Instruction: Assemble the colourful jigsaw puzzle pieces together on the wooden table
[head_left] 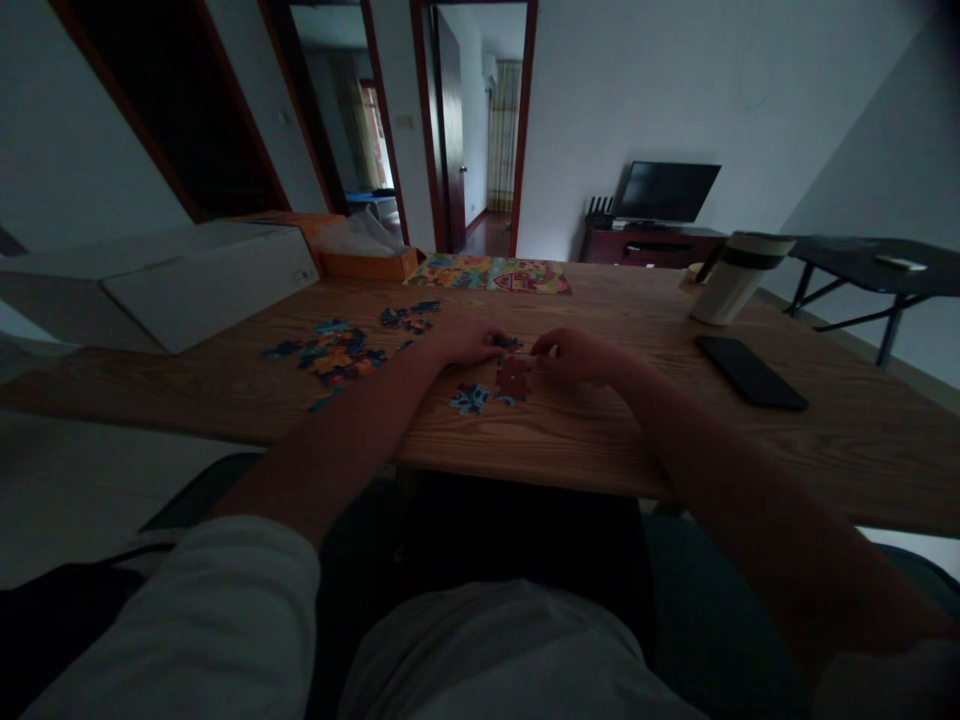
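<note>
Jigsaw pieces on wooden table, dim room.

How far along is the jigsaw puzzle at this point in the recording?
Early on. Done: only a small reddish cluster of pieces looks assembled, with a blue cluster beside it. In hand: the left hand and right hand meet just above the reddish cluster; whatever they hold is too small to make out. Left: a loose heap of pieces and a smaller loose group on the table.
</note>
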